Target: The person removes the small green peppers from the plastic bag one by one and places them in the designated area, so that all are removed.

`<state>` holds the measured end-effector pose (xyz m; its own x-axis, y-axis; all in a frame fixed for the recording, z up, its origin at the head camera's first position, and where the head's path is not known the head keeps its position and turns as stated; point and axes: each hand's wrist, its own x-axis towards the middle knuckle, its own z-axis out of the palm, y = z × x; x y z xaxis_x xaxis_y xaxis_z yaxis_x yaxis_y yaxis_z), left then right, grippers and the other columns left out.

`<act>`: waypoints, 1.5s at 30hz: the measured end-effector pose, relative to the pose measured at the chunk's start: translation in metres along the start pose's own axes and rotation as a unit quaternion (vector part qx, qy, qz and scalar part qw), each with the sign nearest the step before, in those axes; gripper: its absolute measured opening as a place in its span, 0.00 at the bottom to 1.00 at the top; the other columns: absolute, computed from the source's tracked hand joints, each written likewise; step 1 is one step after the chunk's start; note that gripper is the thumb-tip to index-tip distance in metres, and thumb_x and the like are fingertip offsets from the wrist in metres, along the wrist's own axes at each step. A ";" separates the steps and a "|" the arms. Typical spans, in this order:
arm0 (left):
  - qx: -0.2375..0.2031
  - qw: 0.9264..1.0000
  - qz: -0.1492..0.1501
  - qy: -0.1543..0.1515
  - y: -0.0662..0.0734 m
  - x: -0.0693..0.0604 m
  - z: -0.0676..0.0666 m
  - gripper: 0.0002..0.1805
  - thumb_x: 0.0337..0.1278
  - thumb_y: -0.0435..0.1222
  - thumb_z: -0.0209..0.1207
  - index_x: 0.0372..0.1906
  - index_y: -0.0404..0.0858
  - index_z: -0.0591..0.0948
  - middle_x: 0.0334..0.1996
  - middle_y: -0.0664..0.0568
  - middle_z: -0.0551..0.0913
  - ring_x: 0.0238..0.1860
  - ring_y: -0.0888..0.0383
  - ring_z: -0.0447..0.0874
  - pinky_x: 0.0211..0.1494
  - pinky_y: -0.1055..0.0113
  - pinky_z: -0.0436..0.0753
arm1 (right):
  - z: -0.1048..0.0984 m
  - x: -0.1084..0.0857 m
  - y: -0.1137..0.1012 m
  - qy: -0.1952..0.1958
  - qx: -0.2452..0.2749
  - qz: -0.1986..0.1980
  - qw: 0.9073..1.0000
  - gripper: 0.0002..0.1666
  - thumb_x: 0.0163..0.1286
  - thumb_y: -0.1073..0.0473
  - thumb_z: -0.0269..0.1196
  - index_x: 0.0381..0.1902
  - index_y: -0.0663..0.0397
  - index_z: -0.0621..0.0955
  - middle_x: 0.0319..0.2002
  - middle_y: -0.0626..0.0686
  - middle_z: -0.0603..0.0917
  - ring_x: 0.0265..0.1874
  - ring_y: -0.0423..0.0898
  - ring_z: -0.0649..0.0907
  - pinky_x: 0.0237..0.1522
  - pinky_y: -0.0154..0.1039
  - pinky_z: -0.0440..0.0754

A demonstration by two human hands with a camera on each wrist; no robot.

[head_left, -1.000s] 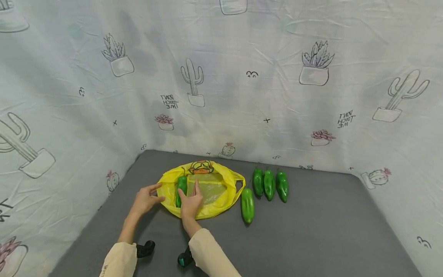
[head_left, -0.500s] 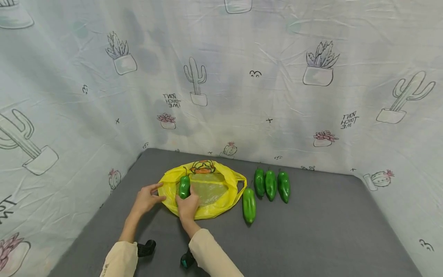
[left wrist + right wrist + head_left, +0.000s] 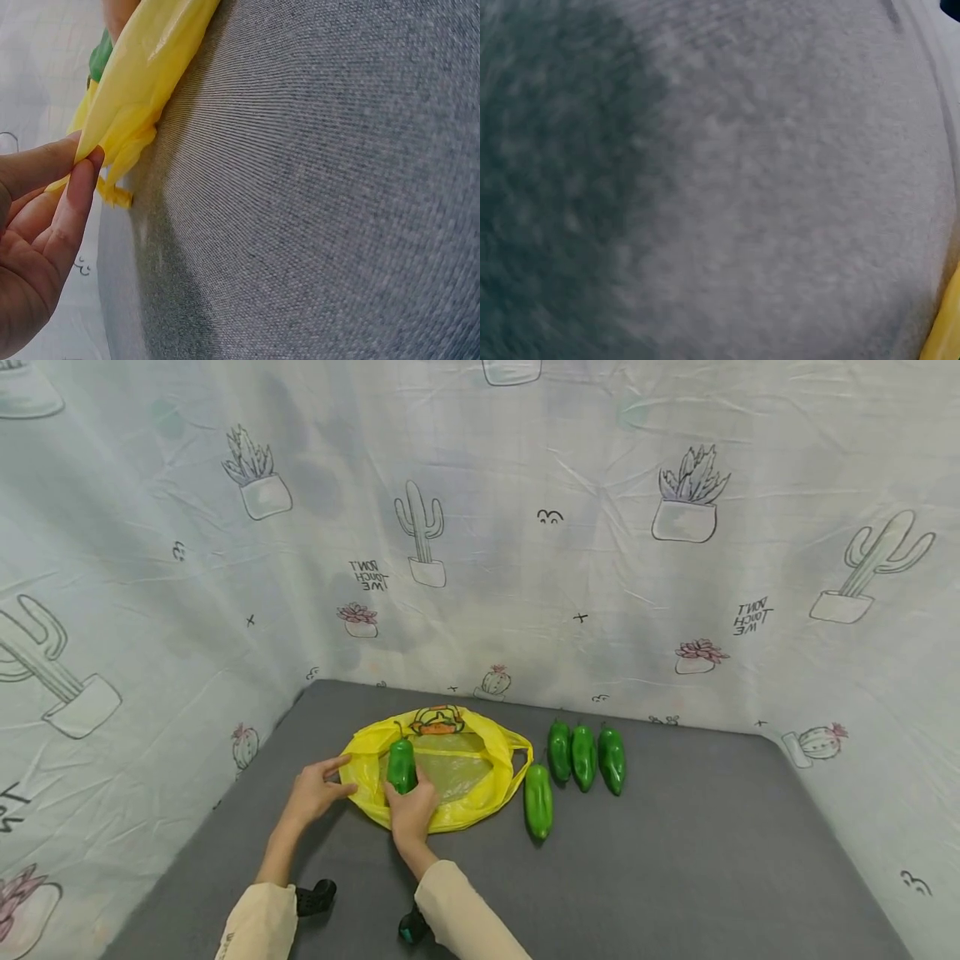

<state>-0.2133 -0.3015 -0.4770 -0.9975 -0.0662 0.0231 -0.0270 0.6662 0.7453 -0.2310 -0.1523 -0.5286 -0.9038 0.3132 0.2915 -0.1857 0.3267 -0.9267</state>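
A yellow plastic bag point(image 3: 495, 739) lies with its mouth spread wide on the grey table. My left hand point(image 3: 311, 795) pinches the bag's left rim between thumb and fingers, plain in the left wrist view, where the yellow film point(image 3: 142, 67) stretches up from the fingertips. Over the bag's mouth, my right hand point(image 3: 412, 810) grips a green pepper point(image 3: 402, 767) by its lower end, stem pointing away. Part of the right fingers is hidden behind the pepper. The right wrist view catches mostly blurred table and a yellow edge of the bag point(image 3: 945, 330).
Right of the bag, one green pepper point(image 3: 537, 802) lies closest to its handle. Behind it sit three more: a left pepper point(image 3: 558, 752), a middle pepper point(image 3: 583, 757) and a right pepper point(image 3: 611, 761). A cactus-print cloth point(image 3: 510, 568) hangs around the table point(image 3: 675, 860).
The right hand, earlier with fingers extended beside the pepper in the bag, now grips it. The pepper's stem end has tipped up a little. My left hand stays at the rim.
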 end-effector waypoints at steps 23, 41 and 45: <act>-0.007 1.000 -0.003 -0.009 0.002 0.002 0.001 0.32 0.56 0.31 0.64 0.65 0.25 0.69 0.63 0.28 0.67 0.62 0.31 0.66 0.53 0.44 0.77 | -0.031 0.015 0.005 0.006 0.064 0.036 0.997 0.23 0.45 0.57 0.79 0.38 0.64 0.86 0.27 0.53 0.86 0.23 0.43 0.84 0.26 0.36 0.83; 0.006 1.000 -0.007 -0.012 0.000 -0.002 -0.004 0.33 0.56 0.32 0.64 0.64 0.24 0.68 0.62 0.26 0.67 0.61 0.30 0.68 0.54 0.42 0.75 | -0.098 0.030 -0.006 -0.121 0.101 -0.002 0.988 0.25 0.49 0.54 0.77 0.39 0.67 0.84 0.32 0.57 0.86 0.27 0.44 0.87 0.26 0.32 0.84; 0.008 1.000 -0.010 -0.015 -0.002 -0.005 -0.003 0.33 0.57 0.33 0.64 0.65 0.24 0.68 0.63 0.27 0.67 0.61 0.31 0.68 0.55 0.42 0.75 | -0.114 0.036 -0.004 -0.121 0.096 -0.005 0.988 0.25 0.50 0.54 0.76 0.39 0.68 0.84 0.33 0.58 0.86 0.28 0.46 0.87 0.26 0.33 0.84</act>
<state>-0.2085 -0.3048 -0.4762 -0.9983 -0.0579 -0.0111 -0.0475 0.6771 0.7343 -0.2184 -0.0404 -0.4872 -0.9629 0.0818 0.2573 -0.2438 0.1458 -0.9588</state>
